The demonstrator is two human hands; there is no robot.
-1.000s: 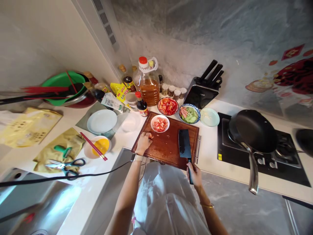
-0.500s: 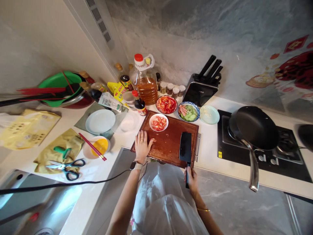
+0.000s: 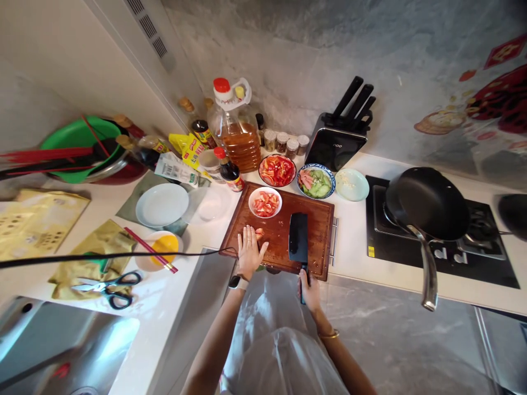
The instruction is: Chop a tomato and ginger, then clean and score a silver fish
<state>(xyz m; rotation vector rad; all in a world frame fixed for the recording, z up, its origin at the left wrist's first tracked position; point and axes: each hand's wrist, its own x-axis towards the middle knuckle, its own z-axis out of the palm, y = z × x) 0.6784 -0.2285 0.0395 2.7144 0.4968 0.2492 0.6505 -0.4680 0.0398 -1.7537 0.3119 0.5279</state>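
Note:
My left hand (image 3: 250,253) lies palm down over the front left of the wooden cutting board (image 3: 274,258), fingers stretched out. A small reddish piece, probably tomato (image 3: 259,234), shows beside its fingertips; whatever lies under the palm is hidden. In my right hand (image 3: 309,292) is the handle of a black cleaver (image 3: 298,237), its broad blade flat over the right part of the board. A white bowl of chopped tomato (image 3: 265,203) stands on the board's far left corner.
Behind the board are a bowl of red slices (image 3: 277,170), a bowl of cucumber and pink slices (image 3: 316,181) and a pale plate (image 3: 351,185). A frying pan (image 3: 428,203) sits on the stove at right. Scissors (image 3: 111,286) and a bowl with yellow liquid (image 3: 167,245) are left. A cable crosses there.
My right hand has brought the cleaver leftward and slightly up the board. My left hand has shifted right, toward the small reddish piece. The camera view has moved slightly.

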